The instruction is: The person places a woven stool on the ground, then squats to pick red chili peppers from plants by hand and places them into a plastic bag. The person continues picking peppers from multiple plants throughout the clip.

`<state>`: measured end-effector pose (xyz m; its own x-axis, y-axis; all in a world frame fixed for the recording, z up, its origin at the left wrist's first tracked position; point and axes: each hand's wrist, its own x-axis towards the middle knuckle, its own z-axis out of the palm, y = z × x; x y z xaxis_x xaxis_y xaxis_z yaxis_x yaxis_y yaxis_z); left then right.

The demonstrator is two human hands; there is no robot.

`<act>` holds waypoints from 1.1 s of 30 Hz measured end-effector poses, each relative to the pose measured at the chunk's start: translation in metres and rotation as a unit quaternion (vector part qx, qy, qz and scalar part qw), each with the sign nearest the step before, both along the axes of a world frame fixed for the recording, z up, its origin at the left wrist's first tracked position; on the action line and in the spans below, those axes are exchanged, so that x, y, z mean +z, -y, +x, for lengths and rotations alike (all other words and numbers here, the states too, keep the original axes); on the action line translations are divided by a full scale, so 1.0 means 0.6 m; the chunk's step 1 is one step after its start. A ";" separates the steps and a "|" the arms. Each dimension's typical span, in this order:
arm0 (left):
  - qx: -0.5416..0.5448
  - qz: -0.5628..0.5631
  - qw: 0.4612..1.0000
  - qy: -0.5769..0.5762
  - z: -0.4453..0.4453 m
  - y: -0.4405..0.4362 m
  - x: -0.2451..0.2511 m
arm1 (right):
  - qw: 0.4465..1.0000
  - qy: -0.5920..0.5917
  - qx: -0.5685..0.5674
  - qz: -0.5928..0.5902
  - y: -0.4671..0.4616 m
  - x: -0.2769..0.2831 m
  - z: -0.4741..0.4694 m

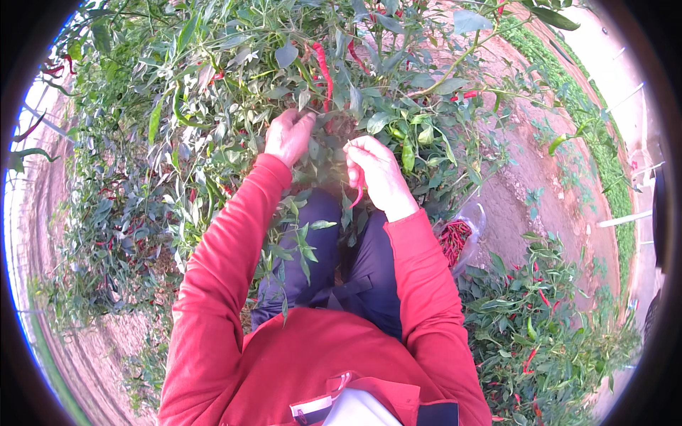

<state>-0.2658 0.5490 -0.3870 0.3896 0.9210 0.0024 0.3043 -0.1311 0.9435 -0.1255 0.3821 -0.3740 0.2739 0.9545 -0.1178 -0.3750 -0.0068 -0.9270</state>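
A red chili pepper [358, 195] hangs down from my right hand [371, 170], whose thumb and fingers are closed on it near its stem. My left hand [290, 136] is among the leaves of the chili plant [234, 101], fingers bent at a stem; whether it grips anything cannot be made out. Just above it, a long wrinkled red chili [323, 72] hangs on the plant. Green chilies [408, 154] hang to the right of my right hand. Beside my right forearm stands a clear plastic bag [476, 226] holding many red chilies [454, 240].
More chili plants [525, 319] with red fruit stand at the lower right, and others [106, 223] fill the left. Bare soil [538, 175] runs along the right, with a strip of low green plants [591, 112] beyond. A leafy branch [301, 245] hangs over my knees.
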 end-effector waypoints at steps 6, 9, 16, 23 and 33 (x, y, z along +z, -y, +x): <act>0.009 -0.193 0.978 0.083 0.017 -0.023 0.027 | 0.998 0.061 -0.014 -0.030 0.010 -0.012 0.001; 0.000 -0.281 0.943 0.180 0.031 -0.026 0.029 | 0.999 0.041 -0.013 -0.028 0.009 -0.017 -0.002; -0.024 -0.199 0.954 0.222 0.018 -0.012 0.012 | 0.998 0.050 -0.034 -0.018 0.009 -0.013 0.000; -0.109 0.100 0.986 0.082 -0.042 0.024 0.017 | 0.975 0.180 -0.124 0.035 -0.027 0.001 -0.020; -0.172 0.370 0.908 -0.098 -0.059 0.070 0.051 | 0.980 -0.195 -0.010 -0.036 -0.062 -0.007 -0.046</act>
